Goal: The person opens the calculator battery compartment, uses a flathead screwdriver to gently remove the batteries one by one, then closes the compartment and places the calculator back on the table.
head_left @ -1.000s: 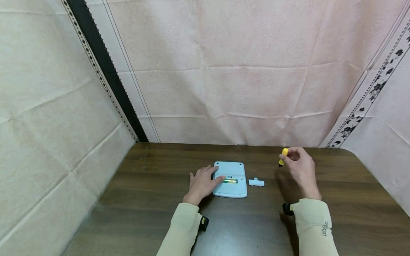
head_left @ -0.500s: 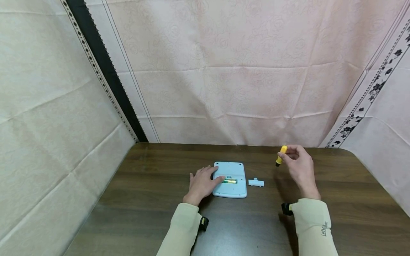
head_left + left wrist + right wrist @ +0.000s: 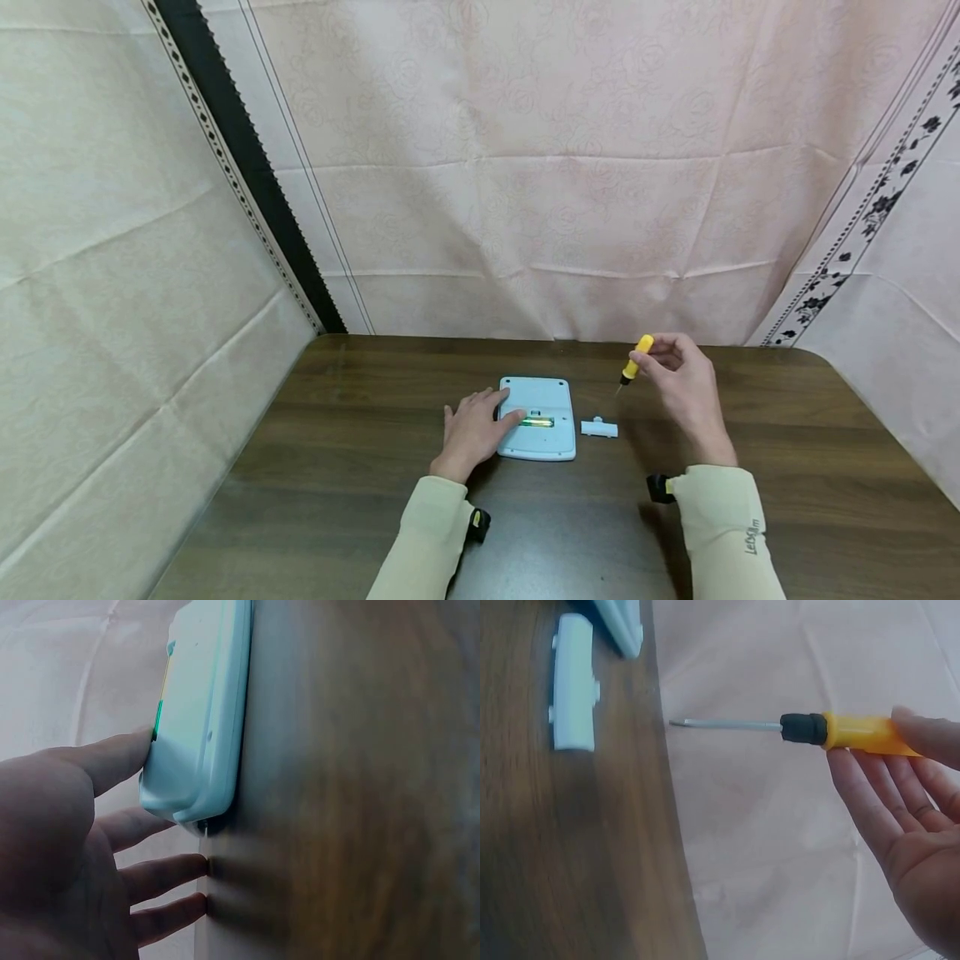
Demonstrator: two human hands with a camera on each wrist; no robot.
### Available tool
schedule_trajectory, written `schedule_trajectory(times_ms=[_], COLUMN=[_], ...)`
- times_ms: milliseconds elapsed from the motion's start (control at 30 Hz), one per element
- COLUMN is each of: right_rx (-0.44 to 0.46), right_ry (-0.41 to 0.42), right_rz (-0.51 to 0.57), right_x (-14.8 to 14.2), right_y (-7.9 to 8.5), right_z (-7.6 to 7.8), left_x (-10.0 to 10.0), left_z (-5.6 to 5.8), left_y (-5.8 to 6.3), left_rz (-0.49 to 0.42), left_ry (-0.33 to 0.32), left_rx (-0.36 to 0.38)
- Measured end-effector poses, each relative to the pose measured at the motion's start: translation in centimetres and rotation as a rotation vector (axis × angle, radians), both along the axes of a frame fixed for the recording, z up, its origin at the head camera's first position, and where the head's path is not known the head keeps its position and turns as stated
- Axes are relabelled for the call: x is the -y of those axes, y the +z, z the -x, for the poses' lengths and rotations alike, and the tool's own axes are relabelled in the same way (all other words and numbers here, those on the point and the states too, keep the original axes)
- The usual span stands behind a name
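Observation:
My left hand [image 3: 474, 433] lies along the left side of a light-blue, calculator-like device [image 3: 551, 446], with the thumb on its back face and the other fingers spread by its edge. The device rests back side up, and a green-and-gold battery [image 3: 537, 422] shows in its uncovered slot. My right hand [image 3: 686, 392] pinches the yellow handle of a screwdriver [image 3: 870, 733] between thumb and fingers, above the table. Its metal shaft points down and left. Just right of the device, a small light-blue battery cover [image 3: 599, 428] sits on the table, apart from both hands.
The dark wooden table [image 3: 337, 500] reaches back to a pale patterned cloth [image 3: 600, 208] hanging behind its far edge. More white cloth [image 3: 135, 333] hangs along the left side, and cloth hangs at the right too.
My right hand has moved left with the screwdriver, toward the device, and the screwdriver has tilted more. The left hand has stayed by the device, which has shifted only slightly.

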State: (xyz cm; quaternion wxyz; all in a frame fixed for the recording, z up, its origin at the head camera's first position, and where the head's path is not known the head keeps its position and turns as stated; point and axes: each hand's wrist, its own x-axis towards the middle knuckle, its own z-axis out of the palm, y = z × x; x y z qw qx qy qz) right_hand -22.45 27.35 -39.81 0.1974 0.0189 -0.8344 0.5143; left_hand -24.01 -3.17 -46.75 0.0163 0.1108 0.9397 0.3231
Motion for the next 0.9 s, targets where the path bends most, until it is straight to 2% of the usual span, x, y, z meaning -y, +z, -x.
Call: schedule_trajectory(times_ms=[233, 500, 900], right_rx=[-0.015, -0.033, 0.019], right_ry=[0.049, 0.120, 0.178], right_rz=[-0.008, 0.037, 0.126], right_x=[1.2, 2.2, 4.3], right_y=[0.3, 0.3, 0.7], right_z=[0.0, 0.1, -0.1], left_x=[0.0, -0.1, -0.1], left_z=[-0.1, -0.1, -0.1], left_y=[0.0, 0.0, 0.1], left_rz=[-0.001, -0.006, -0.009], left_ry=[0.005, 0.012, 0.010], left_rx=[-0.002, -0.002, -0.003])
